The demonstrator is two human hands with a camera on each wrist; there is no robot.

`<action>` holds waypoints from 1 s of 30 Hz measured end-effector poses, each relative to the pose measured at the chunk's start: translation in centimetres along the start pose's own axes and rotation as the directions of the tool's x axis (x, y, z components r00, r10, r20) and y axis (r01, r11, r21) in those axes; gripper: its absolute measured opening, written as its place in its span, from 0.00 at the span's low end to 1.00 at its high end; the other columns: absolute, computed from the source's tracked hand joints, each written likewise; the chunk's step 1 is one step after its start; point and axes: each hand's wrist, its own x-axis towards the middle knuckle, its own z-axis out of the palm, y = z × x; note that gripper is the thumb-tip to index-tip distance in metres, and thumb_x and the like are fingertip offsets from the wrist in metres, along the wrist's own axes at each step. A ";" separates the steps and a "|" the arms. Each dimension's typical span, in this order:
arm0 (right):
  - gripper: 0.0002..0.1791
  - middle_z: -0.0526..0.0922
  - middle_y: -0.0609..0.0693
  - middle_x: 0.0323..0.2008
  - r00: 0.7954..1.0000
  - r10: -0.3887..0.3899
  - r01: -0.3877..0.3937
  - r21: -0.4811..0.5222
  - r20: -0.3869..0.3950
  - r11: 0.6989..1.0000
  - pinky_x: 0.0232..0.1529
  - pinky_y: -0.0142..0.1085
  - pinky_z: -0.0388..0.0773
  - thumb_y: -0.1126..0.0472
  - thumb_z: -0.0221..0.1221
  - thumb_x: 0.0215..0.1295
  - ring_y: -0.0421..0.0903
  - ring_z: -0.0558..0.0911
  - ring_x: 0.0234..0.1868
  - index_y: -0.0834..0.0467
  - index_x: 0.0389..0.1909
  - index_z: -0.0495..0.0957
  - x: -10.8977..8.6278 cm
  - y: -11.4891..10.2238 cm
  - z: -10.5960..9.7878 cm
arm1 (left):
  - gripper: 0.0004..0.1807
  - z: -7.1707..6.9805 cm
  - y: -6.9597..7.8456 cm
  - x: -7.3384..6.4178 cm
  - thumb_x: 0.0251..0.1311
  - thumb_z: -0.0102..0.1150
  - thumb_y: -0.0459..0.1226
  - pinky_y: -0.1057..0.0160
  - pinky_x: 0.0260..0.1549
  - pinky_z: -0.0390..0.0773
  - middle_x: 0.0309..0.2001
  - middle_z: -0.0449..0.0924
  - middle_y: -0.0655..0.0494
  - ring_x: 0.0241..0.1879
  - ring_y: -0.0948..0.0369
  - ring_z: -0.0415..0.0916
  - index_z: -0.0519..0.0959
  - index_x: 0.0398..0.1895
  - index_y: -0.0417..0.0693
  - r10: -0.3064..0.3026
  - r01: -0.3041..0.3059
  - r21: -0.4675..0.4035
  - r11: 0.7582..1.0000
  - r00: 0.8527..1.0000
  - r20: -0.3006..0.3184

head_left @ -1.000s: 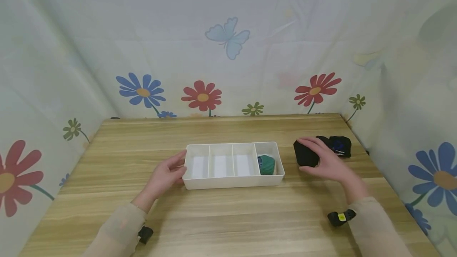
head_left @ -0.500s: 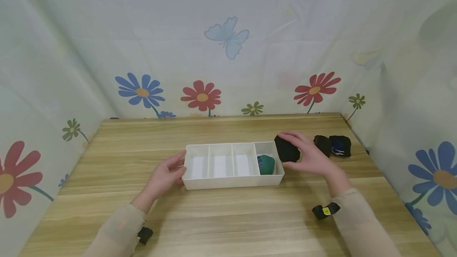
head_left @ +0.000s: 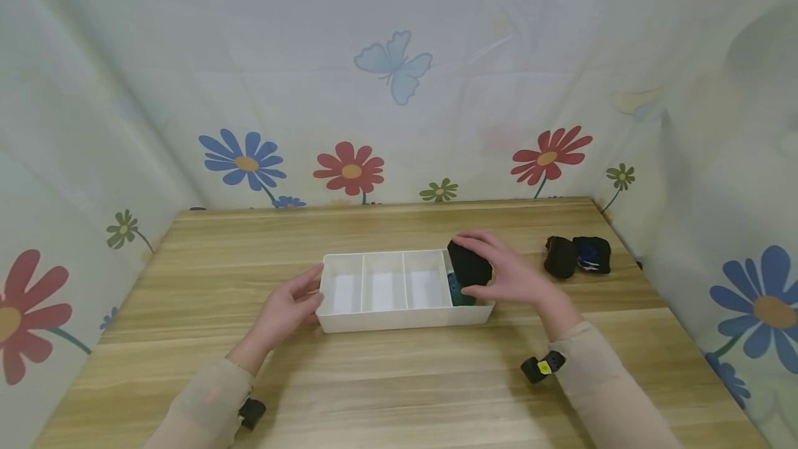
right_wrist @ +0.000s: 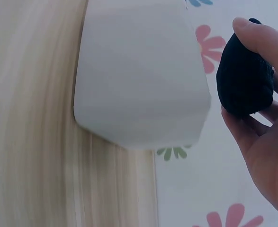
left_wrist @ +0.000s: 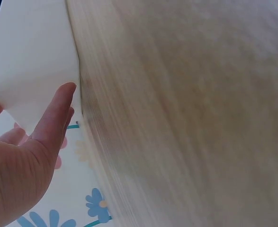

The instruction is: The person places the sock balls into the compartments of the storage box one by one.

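A rolled black sock (head_left: pixel 469 265) is pinched between the thumb and fingers of my right hand (head_left: pixel 514 276). It is above the right-end compartment of a white divided box (head_left: pixel 405 319). A rolled green sock (head_left: pixel 460 293) with a ribbed surface lies in that compartment, partly hidden by the black sock and the hand. In the right wrist view the black sock (right_wrist: pixel 245 78) is raised past the box's wall (right_wrist: pixel 143 71). My left hand (head_left: pixel 289 303) touches the box's left end, its fingers extended against the wall (left_wrist: pixel 34 61) in the left wrist view.
Two more dark rolled bundles, one plain (head_left: pixel 560 257) and one with a blue mark (head_left: pixel 592 255), lie side by side at the table's right. The wooden table (head_left: pixel 374 386) meets a flower-printed curtain (head_left: pixel 399 123) at the back and sides.
My right hand has carried the black sock leftward from beside the other dark bundles to over the box's right compartment. The left hand stays at the box's left end.
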 end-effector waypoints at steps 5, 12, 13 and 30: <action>0.46 0.67 0.53 0.67 1.000 -0.026 0.027 -0.014 0.014 1.000 0.63 0.54 0.69 0.53 0.76 0.51 0.53 0.67 0.66 0.57 0.71 0.67 1.1 -0.5 1.0 | 0.33 0.0 -0.1 0.0 0.70 0.54 0.32 0.58 0.42 0.84 0.68 0.65 0.33 0.63 0.40 0.69 0.58 0.76 0.43 -0.002 0.002 0.003 1.000 1.000 -0.001; 0.45 0.66 0.52 0.68 0.998 -0.045 0.048 -0.046 0.048 0.998 0.62 0.52 0.71 0.52 0.75 0.52 0.52 0.66 0.66 0.54 0.70 0.67 2.3 -1.3 2.1 | 0.33 0.0 -0.2 0.0 0.70 0.56 0.33 0.59 0.43 0.84 0.69 0.65 0.34 0.63 0.40 0.69 0.59 0.76 0.45 -0.008 0.008 0.008 1.000 1.000 -0.006; 0.45 0.66 0.52 0.68 0.997 -0.046 0.049 -0.053 0.054 0.997 0.62 0.51 0.71 0.52 0.75 0.51 0.52 0.66 0.66 0.54 0.70 0.67 2.4 -1.4 2.2 | 0.33 0.0 -0.2 0.1 0.70 0.56 0.33 0.59 0.43 0.84 0.68 0.65 0.34 0.63 0.40 0.69 0.59 0.76 0.45 -0.007 0.007 0.008 1.000 1.000 -0.006; 0.43 0.69 0.55 0.65 0.991 -0.035 0.057 -0.172 0.127 0.983 0.62 0.49 0.71 0.49 0.75 0.51 0.53 0.68 0.64 0.56 0.68 0.70 4.2 -2.6 3.6 | 0.33 -0.2 -0.2 0.1 0.70 0.54 0.32 0.57 0.43 0.84 0.68 0.64 0.31 0.63 0.39 0.69 0.58 0.76 0.42 0.016 -0.016 -0.003 1.000 1.000 0.005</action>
